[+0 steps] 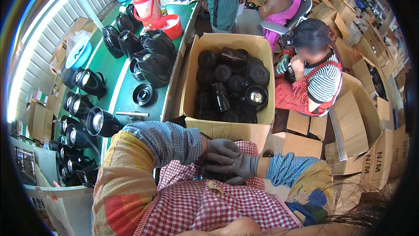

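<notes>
Both of my hands wear grey gloves and meet at my lap, in front of a red checked apron. My left hand comes in from the left, its fingers curled down over the right one's fingertips. My right hand lies across from the right with its fingers bent over a dark thing. That thing is mostly covered by the gloves, so its kind cannot be made out. Just beyond my hands stands an open carton holding several black round parts and black cylindrical housings.
A green workbench on the left carries black jug bodies, a red-and-white thermos, a red bowl and a metal rod. A seated co-worker is to the right, near cardboard boxes. Another person stands at the far end.
</notes>
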`<state>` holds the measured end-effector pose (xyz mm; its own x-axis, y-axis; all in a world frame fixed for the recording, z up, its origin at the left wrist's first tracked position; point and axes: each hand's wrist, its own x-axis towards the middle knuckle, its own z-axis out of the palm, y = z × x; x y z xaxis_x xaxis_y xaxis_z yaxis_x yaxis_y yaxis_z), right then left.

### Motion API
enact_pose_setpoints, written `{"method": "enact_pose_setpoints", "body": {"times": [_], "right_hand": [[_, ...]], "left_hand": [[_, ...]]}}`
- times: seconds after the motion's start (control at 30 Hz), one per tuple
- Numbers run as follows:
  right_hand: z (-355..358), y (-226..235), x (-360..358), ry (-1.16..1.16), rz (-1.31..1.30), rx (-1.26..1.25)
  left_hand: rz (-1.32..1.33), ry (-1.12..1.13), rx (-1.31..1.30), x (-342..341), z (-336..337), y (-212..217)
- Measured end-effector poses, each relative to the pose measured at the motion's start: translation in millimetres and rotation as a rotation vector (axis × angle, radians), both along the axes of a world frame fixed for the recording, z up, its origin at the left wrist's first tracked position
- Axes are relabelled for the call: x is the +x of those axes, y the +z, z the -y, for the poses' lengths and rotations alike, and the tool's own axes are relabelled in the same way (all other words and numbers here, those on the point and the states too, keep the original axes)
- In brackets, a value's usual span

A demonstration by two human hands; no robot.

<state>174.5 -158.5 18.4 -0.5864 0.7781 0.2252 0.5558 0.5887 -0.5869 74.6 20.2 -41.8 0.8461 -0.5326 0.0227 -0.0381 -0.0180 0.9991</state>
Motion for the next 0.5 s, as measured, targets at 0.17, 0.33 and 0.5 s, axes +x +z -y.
{"method": "enact_pose_setpoints", "body": {"times": [0.17, 0.33, 0.5], "right_hand": [[-1, 3, -10, -0.094, -0.066, -0.123], [-1, -1, -47, -0.326, 0.181, 0.004], [-6, 13, -20, -0.485, 0.054, 0.024]], "left_hand": [[-0.333, -0.081, -0.143, 10, 2, -5], [-0.039, -0.371, -0.025, 28, 13, -108], [0.964, -0.132, -0.148, 59, -19, -67]]}}
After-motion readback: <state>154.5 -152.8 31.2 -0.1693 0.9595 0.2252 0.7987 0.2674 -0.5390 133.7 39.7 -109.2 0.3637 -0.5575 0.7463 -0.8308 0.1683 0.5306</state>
